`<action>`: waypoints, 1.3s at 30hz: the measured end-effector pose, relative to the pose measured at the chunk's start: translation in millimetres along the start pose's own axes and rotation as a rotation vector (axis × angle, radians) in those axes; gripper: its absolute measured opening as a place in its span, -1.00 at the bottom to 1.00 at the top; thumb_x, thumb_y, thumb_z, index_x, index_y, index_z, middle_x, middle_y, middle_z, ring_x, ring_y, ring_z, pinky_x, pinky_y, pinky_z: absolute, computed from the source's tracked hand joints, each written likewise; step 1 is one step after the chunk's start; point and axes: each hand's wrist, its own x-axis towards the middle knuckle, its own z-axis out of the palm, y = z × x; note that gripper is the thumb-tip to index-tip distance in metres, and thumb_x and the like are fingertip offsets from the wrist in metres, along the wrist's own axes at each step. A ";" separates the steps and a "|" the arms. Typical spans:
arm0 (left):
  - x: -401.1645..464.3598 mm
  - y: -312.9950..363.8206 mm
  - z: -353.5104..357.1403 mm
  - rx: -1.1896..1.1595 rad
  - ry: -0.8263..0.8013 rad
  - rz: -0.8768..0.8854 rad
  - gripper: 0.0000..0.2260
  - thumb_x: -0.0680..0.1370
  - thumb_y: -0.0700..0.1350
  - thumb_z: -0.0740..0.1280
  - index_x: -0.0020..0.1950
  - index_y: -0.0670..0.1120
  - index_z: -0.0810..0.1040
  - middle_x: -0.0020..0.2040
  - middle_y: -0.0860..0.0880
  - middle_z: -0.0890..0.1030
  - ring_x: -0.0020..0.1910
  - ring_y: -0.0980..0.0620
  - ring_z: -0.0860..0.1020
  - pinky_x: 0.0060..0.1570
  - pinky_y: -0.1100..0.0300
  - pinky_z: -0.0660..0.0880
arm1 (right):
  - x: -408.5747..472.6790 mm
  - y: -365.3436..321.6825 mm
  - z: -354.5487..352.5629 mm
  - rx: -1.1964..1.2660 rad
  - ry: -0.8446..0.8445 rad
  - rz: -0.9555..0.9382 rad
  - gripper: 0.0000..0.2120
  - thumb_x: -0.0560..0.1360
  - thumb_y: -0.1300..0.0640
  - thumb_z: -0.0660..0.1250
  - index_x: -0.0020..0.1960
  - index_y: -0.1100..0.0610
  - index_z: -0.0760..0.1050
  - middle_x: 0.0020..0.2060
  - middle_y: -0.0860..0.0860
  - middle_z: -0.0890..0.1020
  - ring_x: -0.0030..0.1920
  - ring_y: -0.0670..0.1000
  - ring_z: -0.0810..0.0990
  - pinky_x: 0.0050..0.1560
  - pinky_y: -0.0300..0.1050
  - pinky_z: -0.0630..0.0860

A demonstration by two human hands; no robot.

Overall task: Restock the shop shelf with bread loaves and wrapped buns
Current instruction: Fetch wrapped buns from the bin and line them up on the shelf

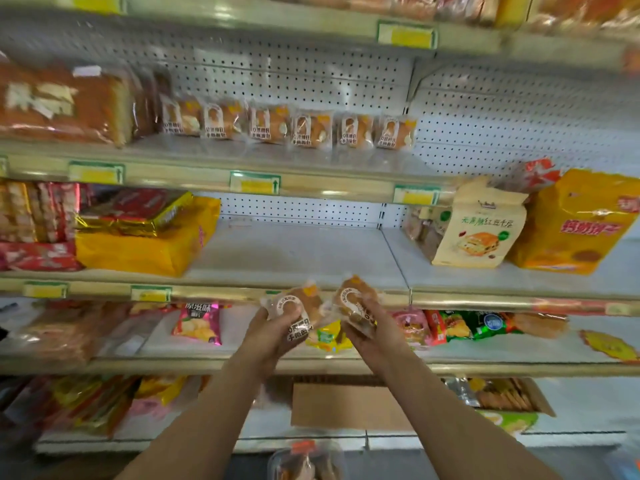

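Observation:
My left hand grips one wrapped bun in a clear packet with a white label. My right hand grips a second wrapped bun of the same kind. Both buns are held side by side in front of the edge of the middle shelf. On the upper shelf a row of several matching wrapped buns stands against the pegboard back. Bagged bread loaves lie at that shelf's left end.
Yellow and red snack packs fill the middle shelf's left. A cream bread bag and a yellow bag stand on its right. Snack packets lie on the lower shelf. A cardboard box sits below; a container of buns is at the bottom edge.

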 end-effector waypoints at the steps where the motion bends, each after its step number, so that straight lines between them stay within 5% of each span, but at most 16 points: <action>1: 0.3 12.2 3.5 -0.010 -0.010 0.005 -0.47 0.38 -0.15 0.60 0.29 -0.17 0.52 0.20 -0.26 0.65 0.10 -0.25 0.67 0.10 -0.20 0.61 | -2.1 -8.3 6.9 0.010 -0.011 -0.015 -0.82 0.57 0.11 0.38 0.15 0.11 0.60 0.06 0.05 0.71 -0.09 0.04 0.72 -0.03 -0.05 0.61; 4: 0.0 48.5 18.2 -0.018 -0.007 0.044 -0.51 0.44 -0.19 0.55 0.33 -0.19 0.50 0.16 -0.24 0.67 -0.03 -0.14 0.68 -0.12 -0.01 0.68 | -8.1 -32.6 27.6 0.012 -0.046 -0.086 -0.80 0.51 0.20 0.42 0.13 0.20 0.62 -0.06 0.07 0.75 -0.10 0.05 0.74 -0.14 -0.09 0.66; 6: -1.1 66.6 24.7 -0.018 -0.033 0.086 -0.49 0.47 -0.21 0.52 0.38 -0.20 0.46 0.13 -0.20 0.69 -0.06 -0.09 0.67 -0.28 0.12 0.65 | -9.4 -43.8 38.7 -0.013 -0.041 -0.134 -0.53 0.36 0.18 0.53 0.23 0.28 0.58 0.04 0.15 0.72 0.05 0.11 0.71 0.02 -0.02 0.65; 10: -9.5 101.8 32.3 0.022 -0.087 0.153 -0.47 0.42 -0.12 0.54 0.33 -0.23 0.50 0.09 -0.17 0.71 -0.03 -0.12 0.69 0.04 -0.04 0.63 | -20.7 -65.1 61.5 -0.021 -0.030 -0.208 -0.15 0.14 0.11 0.69 0.35 0.28 0.46 0.14 0.21 0.69 0.13 0.15 0.67 -0.15 -0.06 0.64; 14: -17.1 125.1 37.9 0.034 -0.095 0.185 -0.65 0.49 -0.08 0.51 0.22 -0.16 0.58 -0.02 -0.08 0.74 -0.10 -0.02 0.70 0.07 -0.04 0.63 | -31.0 -76.9 75.9 0.094 -0.014 -0.249 -0.44 0.34 0.14 0.62 0.26 0.12 0.47 0.16 0.20 0.68 0.21 0.20 0.64 -0.30 -0.13 0.61; 19: -26.4 148.4 43.3 0.015 -0.120 0.186 -0.75 0.50 -0.09 0.51 0.13 -0.12 0.60 -0.07 -0.05 0.73 -0.10 0.01 0.69 -0.08 0.00 0.66 | -47.1 -93.2 95.6 0.194 -0.044 -0.244 -0.80 0.56 0.13 0.41 0.14 0.18 0.54 -0.20 0.11 0.64 -0.25 0.02 0.58 -0.45 -0.22 0.52; 22: -32.3 158.4 43.2 0.013 -0.148 0.180 -0.72 0.48 -0.10 0.52 0.13 -0.13 0.59 -0.07 -0.05 0.74 -0.03 -0.02 0.68 -0.01 -0.05 0.65 | -50.7 -99.7 101.2 0.154 -0.053 -0.279 -0.92 0.57 0.16 0.38 0.04 0.16 0.55 -0.21 0.10 0.64 -0.20 0.03 0.60 -0.27 -0.09 0.60; 25: -35.3 167.0 40.4 0.010 -0.215 0.161 -0.67 0.47 -0.14 0.51 0.19 -0.17 0.58 0.02 -0.12 0.73 0.01 -0.06 0.70 0.08 -0.08 0.62 | -54.2 -101.4 104.2 0.068 -0.058 -0.337 -0.73 0.53 0.13 0.45 0.20 0.13 0.56 -0.05 0.12 0.73 0.01 0.05 0.70 -0.10 -0.08 0.62; 29: -36.5 180.0 42.8 0.042 -0.307 0.162 -0.62 0.44 -0.24 0.50 0.24 -0.20 0.55 0.01 -0.09 0.74 -0.07 0.00 0.72 0.11 -0.07 0.60 | -62.8 -104.9 106.7 0.109 -0.079 -0.376 -0.42 0.46 0.25 0.51 0.42 0.11 0.40 0.07 0.17 0.72 0.05 0.08 0.73 -0.07 0.00 0.68; 36: -31.0 202.1 52.6 0.095 -0.266 0.214 -0.63 0.42 -0.31 0.53 0.21 -0.19 0.59 0.02 -0.14 0.73 -0.05 -0.06 0.70 0.12 -0.02 0.60 | -74.6 -121.3 112.5 0.128 -0.121 -0.421 -0.36 0.46 0.36 0.47 0.46 0.11 0.36 0.08 0.20 0.71 0.12 0.13 0.70 0.07 0.11 0.66; 39: -25.9 211.5 56.8 0.152 -0.234 0.254 -0.69 0.40 -0.23 0.57 0.11 -0.13 0.63 -0.10 -0.04 0.75 -0.14 0.04 0.70 0.12 0.03 0.59 | -77.3 -131.9 112.7 0.090 -0.105 -0.430 -0.38 0.42 0.33 0.51 0.42 0.16 0.39 0.08 0.17 0.71 0.13 0.10 0.69 0.03 0.01 0.68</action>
